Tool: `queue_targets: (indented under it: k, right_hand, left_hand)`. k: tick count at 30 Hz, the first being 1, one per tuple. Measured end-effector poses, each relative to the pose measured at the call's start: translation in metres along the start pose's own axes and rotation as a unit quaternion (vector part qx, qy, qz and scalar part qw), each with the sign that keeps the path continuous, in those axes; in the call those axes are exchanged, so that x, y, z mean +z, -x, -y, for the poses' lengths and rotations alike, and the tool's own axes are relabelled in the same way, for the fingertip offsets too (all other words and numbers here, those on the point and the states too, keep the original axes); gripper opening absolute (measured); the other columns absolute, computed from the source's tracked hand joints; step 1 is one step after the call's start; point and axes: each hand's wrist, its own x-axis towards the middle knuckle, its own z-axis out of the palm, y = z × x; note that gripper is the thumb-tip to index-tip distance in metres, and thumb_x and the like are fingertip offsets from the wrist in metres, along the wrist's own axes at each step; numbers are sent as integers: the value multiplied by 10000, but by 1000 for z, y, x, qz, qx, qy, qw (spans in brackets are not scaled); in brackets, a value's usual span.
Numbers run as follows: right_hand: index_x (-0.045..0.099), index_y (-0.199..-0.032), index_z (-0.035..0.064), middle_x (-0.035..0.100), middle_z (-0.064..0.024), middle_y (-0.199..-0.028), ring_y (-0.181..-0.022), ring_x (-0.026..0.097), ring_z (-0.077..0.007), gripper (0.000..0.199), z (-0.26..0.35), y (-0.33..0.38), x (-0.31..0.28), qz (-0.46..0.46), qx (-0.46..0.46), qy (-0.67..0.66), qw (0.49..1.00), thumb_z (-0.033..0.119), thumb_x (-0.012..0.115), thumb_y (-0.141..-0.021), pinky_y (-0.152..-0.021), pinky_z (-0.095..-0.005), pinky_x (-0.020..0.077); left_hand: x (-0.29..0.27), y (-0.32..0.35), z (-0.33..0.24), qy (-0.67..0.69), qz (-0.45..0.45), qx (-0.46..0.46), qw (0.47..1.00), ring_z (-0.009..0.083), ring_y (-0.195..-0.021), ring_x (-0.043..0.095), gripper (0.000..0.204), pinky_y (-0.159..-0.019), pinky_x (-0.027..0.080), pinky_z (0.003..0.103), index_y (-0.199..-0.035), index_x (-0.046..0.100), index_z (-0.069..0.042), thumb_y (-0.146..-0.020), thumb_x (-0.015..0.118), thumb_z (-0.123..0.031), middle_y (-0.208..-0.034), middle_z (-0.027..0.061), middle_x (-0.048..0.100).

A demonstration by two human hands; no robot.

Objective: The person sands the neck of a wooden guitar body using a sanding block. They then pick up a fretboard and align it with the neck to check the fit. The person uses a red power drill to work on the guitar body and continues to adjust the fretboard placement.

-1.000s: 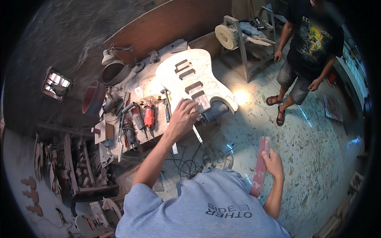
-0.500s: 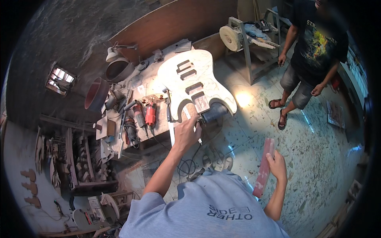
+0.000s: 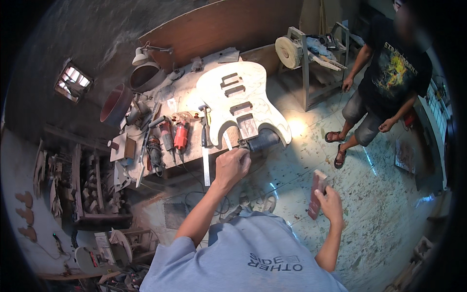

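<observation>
A pale, unpainted electric guitar body [image 3: 260,87] with dark rectangular cutouts lies on the workbench [image 3: 182,104], under bright light. At its near edge is my left hand [image 3: 232,165], fingers curled closed, beside a dark blue cylinder [image 3: 264,140] under the body's cutaway. Whatever the fingers grip is hidden, though a thin white strip [image 3: 228,141] shows just past the hand. My right hand [image 3: 331,203] is out to the right above the floor, closed around a reddish sanding block [image 3: 316,197] held upright at a tilt.
Red power tools [image 3: 181,135], a hammer [image 3: 205,117] and a metal ruler [image 3: 206,168] lie left of the guitar body; the ruler overhangs the bench edge. Another person [image 3: 384,87] stands at the right. A wooden stand with a round wheel [image 3: 288,52] is behind. Cables lie on the floor.
My right hand has moved slightly left, and the sanding block has turned so that it looks shorter. My left hand stays at the guitar body's near edge, its fingers now more hidden.
</observation>
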Motion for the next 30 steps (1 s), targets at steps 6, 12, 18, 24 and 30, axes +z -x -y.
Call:
queue_targets:
  k: [6,12,18,24,30]
  right_hand:
    - [714,-1189,48,693,-177,-1119,-1044,657,-403,313,55,-5,38,132,-52,0,990,199,710,-915,-896,-462,510]
    - [719,-1234,78,693,-161,-1181,-1113,654,-377,362,94,-5,97,190,-117,-46,974,1,664,-885,-946,-437,512]
    - [724,-1266,87,664,-147,-1311,-1230,637,-341,452,156,-9,155,259,-153,-137,944,-92,602,-870,-1031,-418,512]
    - [726,-1299,145,539,-203,-1470,-1318,572,-402,591,243,-37,245,266,-250,-122,923,-155,568,-814,-1121,-428,482]
    - [733,-1275,103,499,-224,-1508,-1343,544,-432,573,270,-119,340,139,-295,-71,943,-174,575,-799,-1132,-441,457]
  left_hand:
    - [0,-12,-14,-40,10,-49,998,345,-764,732,537,-677,581,474,-1387,602,-99,-868,706,-192,-814,146,727]
    - [-14,5,-8,176,36,45,983,303,-781,755,235,-705,598,382,-1087,791,-81,-902,726,-210,-906,172,769]
    - [-55,54,74,306,-25,-115,945,203,-680,718,220,-638,557,326,-956,791,-22,-909,747,-232,-832,131,759]
    - [-96,105,214,243,-245,-331,878,56,-589,544,245,-546,434,282,-861,752,20,-958,712,-200,-616,26,628]
    - [-126,151,349,158,-312,-440,827,140,-697,696,250,-688,541,321,-948,754,2,-954,718,-246,-758,86,741]
